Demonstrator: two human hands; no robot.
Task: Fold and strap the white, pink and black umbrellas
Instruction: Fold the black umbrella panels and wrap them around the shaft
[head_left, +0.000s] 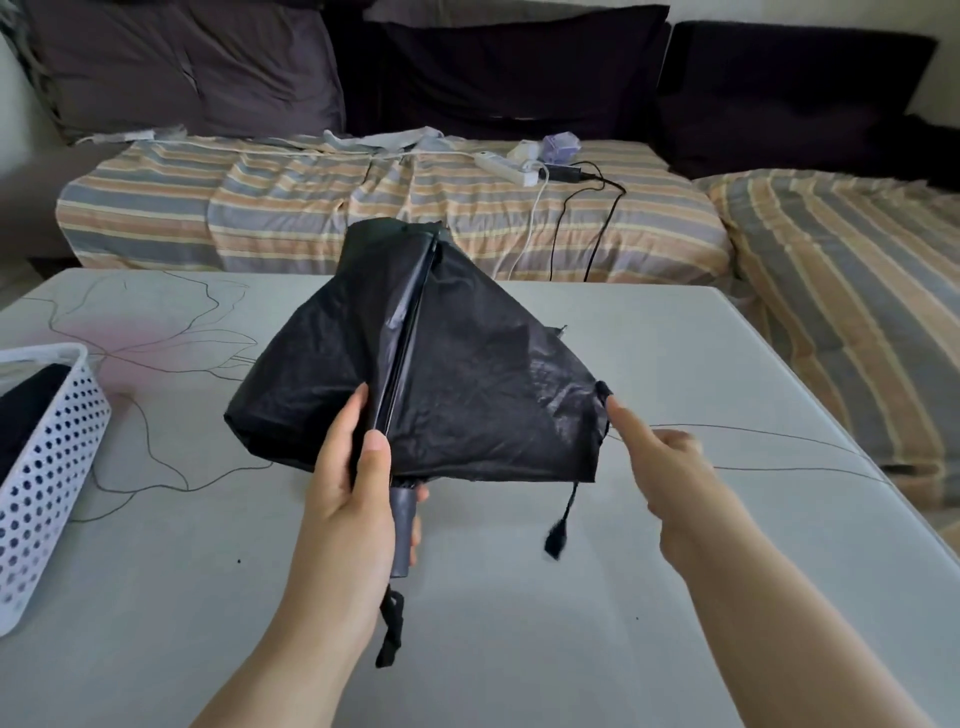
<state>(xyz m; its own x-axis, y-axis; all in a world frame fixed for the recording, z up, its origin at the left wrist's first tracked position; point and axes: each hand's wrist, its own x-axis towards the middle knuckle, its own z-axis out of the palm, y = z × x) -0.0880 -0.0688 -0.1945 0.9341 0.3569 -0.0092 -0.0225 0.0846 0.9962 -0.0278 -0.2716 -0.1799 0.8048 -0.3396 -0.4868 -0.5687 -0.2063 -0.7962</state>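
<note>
The black umbrella (467, 358) is collapsed but loose, its canopy spread in wide folds above the table, tip pointing away from me. My left hand (353, 478) grips it at the base of the canopy, thumb along a rib, with the grey handle (404, 530) sticking out below the palm. A wrist loop hangs under the handle. My right hand (660, 462) pinches the canopy's right corner near a rib tip. The closing strap (560, 525) dangles from the lower right edge. No white or pink umbrella can be made out as such.
The pale table (519, 623) carries a printed line drawing. A white perforated basket (47, 457) with dark contents stands at the left edge. Behind the table is a striped sofa (363, 208) with dark cushions, a power strip (506, 169) and cables.
</note>
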